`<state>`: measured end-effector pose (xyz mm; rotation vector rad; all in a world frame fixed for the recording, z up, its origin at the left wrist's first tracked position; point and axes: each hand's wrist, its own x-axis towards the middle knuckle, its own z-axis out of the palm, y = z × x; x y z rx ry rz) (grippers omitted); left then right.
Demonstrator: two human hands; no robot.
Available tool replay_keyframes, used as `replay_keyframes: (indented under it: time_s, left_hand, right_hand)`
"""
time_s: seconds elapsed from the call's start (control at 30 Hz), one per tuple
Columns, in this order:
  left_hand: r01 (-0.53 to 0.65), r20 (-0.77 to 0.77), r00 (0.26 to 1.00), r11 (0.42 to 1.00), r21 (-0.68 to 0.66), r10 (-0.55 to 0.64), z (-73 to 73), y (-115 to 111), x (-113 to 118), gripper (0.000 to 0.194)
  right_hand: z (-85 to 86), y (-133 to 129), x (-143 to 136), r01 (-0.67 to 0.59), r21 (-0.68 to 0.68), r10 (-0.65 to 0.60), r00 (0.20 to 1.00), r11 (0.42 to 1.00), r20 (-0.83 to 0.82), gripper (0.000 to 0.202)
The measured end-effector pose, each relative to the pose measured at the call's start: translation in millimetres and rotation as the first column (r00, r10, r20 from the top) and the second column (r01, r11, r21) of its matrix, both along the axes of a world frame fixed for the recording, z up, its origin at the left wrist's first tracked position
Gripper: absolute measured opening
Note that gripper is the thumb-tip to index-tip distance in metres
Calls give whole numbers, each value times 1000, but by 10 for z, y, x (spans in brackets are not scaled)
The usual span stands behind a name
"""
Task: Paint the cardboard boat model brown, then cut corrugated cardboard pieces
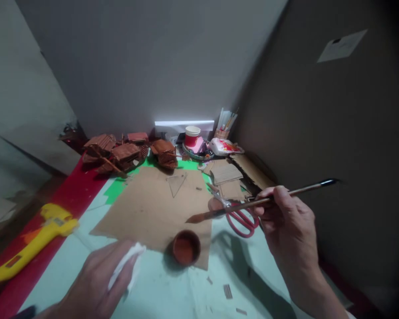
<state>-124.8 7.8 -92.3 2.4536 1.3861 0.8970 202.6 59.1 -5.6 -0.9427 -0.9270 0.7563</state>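
Observation:
My right hand (287,217) is closed round the handle of a paintbrush (239,207), held nearly level with its reddish-brown bristles pointing left. Below the bristles stands a small round cup (186,248) with reddish-brown paint inside, on the near edge of a cardboard sheet (146,208). In my left hand (101,279), a crumpled white tissue (128,265) is pinched between thumb and fingers, low over the pale green table cover. Red-handled scissors (242,220) lie beneath the brush, partly hidden by it and by my right hand.
A yellow glue gun (36,241) lies at left. Several brown-painted cardboard boat models (126,153) sit at the back left. Behind are a red-and-white cup (192,136), a paint-stained white object (226,146) and a brush holder (223,130). Cardboard pieces (226,173) lie at right; walls stand close behind.

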Motion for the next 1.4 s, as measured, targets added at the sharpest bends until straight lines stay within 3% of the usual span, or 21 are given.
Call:
replay_keyframes:
  time_s: [0.1, 0.23, 0.37, 0.53, 0.8, 1.0, 1.4]
  left_hand:
    - [-42, 21, 999, 999, 4, 42, 108, 50, 53, 22]
    - [-119, 97, 986, 984, -135, 133, 217, 43, 188, 20]
    - [-159, 86, 979, 953, -258, 187, 276, 3, 294, 19]
    - [-181, 107, 968, 924, -337, 229, 290, 8, 377, 16]
    - [-125, 96, 979, 899, -420, 181, 256, -42, 502, 17]
    - [-136, 17, 986, 871, -473, 163, 267, -66, 687, 23]
    - [-234, -66, 972, 885, -403, 227, 208, -22, 773, 28]
  right_hand:
    - [-100, -236, -28, 23, 46, -25, 999, 999, 31, 24]
    - [-254, -500, -63, 76, 127, -102, 972, 989, 211, 24]
    - [-330, -588, -189, 79, 180, -132, 942, 980, 308, 19]
    - [-287, -580, -362, 25, 275, -134, 913, 961, 386, 12]
    - [-314, -625, -413, -46, 332, -127, 869, 942, 479, 11]
    - [-279, -642, -417, -72, 279, -81, 862, 958, 500, 11]
    - [-86, -678, -427, -103, 283, -78, 823, 953, 563, 13]
